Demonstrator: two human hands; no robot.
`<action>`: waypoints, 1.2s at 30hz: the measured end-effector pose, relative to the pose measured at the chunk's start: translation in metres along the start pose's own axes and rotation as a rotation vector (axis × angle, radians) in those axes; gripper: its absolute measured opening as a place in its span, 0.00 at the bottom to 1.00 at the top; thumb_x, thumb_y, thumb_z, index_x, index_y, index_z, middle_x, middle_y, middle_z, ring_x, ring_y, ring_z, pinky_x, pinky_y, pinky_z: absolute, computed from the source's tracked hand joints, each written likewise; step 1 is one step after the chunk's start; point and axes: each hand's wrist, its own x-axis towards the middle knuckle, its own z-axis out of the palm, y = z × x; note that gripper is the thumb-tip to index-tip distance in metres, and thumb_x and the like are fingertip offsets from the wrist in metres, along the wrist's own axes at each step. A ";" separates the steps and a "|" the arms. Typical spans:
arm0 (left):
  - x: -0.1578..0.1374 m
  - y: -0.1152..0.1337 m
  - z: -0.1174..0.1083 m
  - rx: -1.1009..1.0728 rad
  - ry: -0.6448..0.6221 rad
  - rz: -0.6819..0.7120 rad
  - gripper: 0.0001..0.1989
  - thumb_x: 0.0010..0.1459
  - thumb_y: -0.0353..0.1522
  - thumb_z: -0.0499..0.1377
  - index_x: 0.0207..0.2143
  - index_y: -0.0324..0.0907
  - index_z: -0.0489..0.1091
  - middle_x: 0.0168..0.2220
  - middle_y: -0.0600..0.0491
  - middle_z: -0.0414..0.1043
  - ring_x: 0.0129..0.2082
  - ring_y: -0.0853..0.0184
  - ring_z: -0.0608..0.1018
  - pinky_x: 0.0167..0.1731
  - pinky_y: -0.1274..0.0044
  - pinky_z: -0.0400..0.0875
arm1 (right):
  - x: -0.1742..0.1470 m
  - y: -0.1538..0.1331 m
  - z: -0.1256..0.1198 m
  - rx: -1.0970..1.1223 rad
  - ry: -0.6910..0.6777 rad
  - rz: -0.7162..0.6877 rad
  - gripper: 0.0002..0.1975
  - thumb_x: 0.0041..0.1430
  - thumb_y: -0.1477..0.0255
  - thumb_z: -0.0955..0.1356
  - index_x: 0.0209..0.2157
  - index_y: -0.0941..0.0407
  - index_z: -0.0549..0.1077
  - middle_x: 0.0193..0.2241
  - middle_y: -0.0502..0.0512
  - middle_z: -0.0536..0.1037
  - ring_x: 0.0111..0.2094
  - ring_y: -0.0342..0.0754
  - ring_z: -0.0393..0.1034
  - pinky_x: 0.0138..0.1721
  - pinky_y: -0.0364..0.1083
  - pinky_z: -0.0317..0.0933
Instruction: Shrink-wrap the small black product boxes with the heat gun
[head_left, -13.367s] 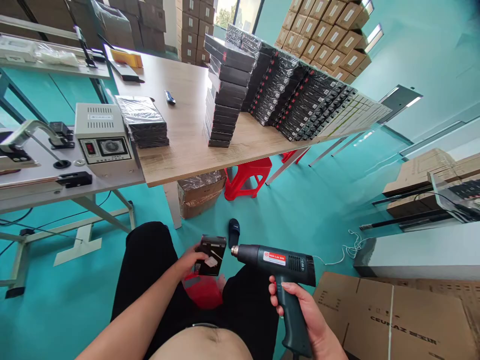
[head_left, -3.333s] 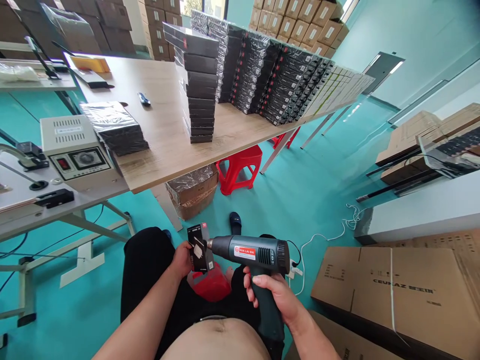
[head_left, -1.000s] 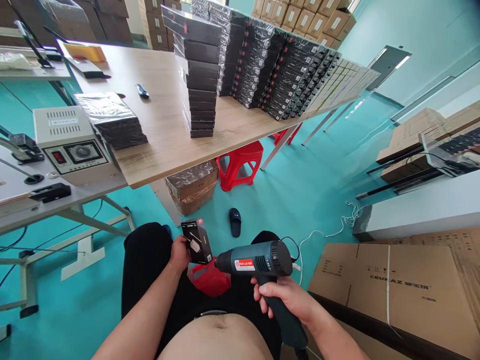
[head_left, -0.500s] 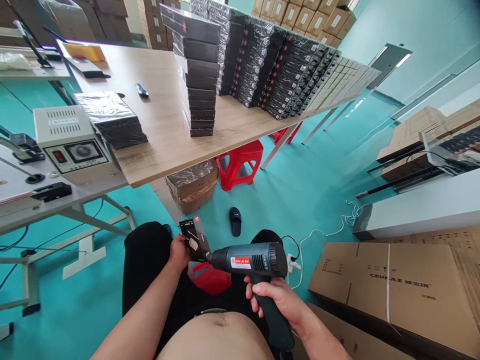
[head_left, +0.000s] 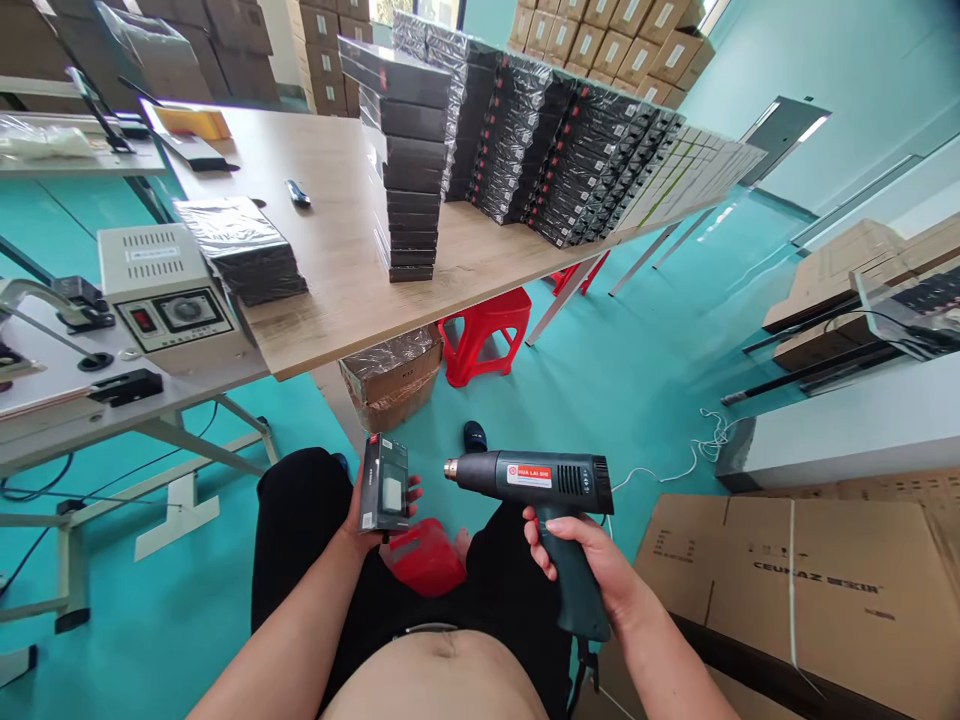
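Note:
My left hand (head_left: 361, 520) is wrapped round a small black printed box (head_left: 385, 485), held upright above my lap with its front turned toward the right. My right hand (head_left: 581, 555) grips the handle of a dark heat gun (head_left: 540, 477) with a red and white label. The gun's metal nozzle points left at the box, with a gap between them. Beyond, on the wooden table (head_left: 330, 300), stands a tall stack of black boxes (head_left: 411, 170). A shorter stack of wrapped black boxes (head_left: 244, 255) lies near the table's left corner.
A beige control unit with a dial (head_left: 169, 295) stands on the side bench at left. Under the table are a wrapped carton (head_left: 394, 385) and a red stool (head_left: 487, 330). Large cartons (head_left: 780, 570) fill the right side. A white cable (head_left: 675, 478) runs across the floor.
My left hand has turned the box to show another face. The heat gun has moved up and right, away from the box. The view has shifted slightly.

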 end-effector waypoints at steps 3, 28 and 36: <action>-0.007 0.003 0.003 -0.060 -0.117 0.021 0.40 0.54 0.58 0.50 0.57 0.37 0.62 0.48 0.35 0.72 0.46 0.48 0.76 0.42 0.56 0.71 | 0.003 0.000 -0.001 0.075 -0.033 0.031 0.16 0.51 0.69 0.67 0.42 0.61 0.73 0.32 0.56 0.75 0.26 0.43 0.68 0.24 0.40 0.59; -0.007 -0.004 0.012 0.038 0.003 -0.163 0.28 0.56 0.46 0.55 0.50 0.34 0.68 0.38 0.38 0.77 0.40 0.48 0.79 0.41 0.59 0.72 | 0.048 0.018 0.024 0.382 -0.045 0.044 0.14 0.51 0.70 0.67 0.39 0.61 0.73 0.29 0.53 0.74 0.26 0.40 0.67 0.24 0.38 0.61; -0.005 -0.001 0.009 0.036 0.114 -0.111 0.20 0.56 0.45 0.56 0.41 0.37 0.73 0.31 0.44 0.78 0.36 0.51 0.81 0.38 0.64 0.74 | 0.027 -0.011 0.056 -0.257 -0.311 0.086 0.14 0.48 0.70 0.69 0.37 0.62 0.74 0.29 0.56 0.78 0.23 0.44 0.71 0.22 0.42 0.63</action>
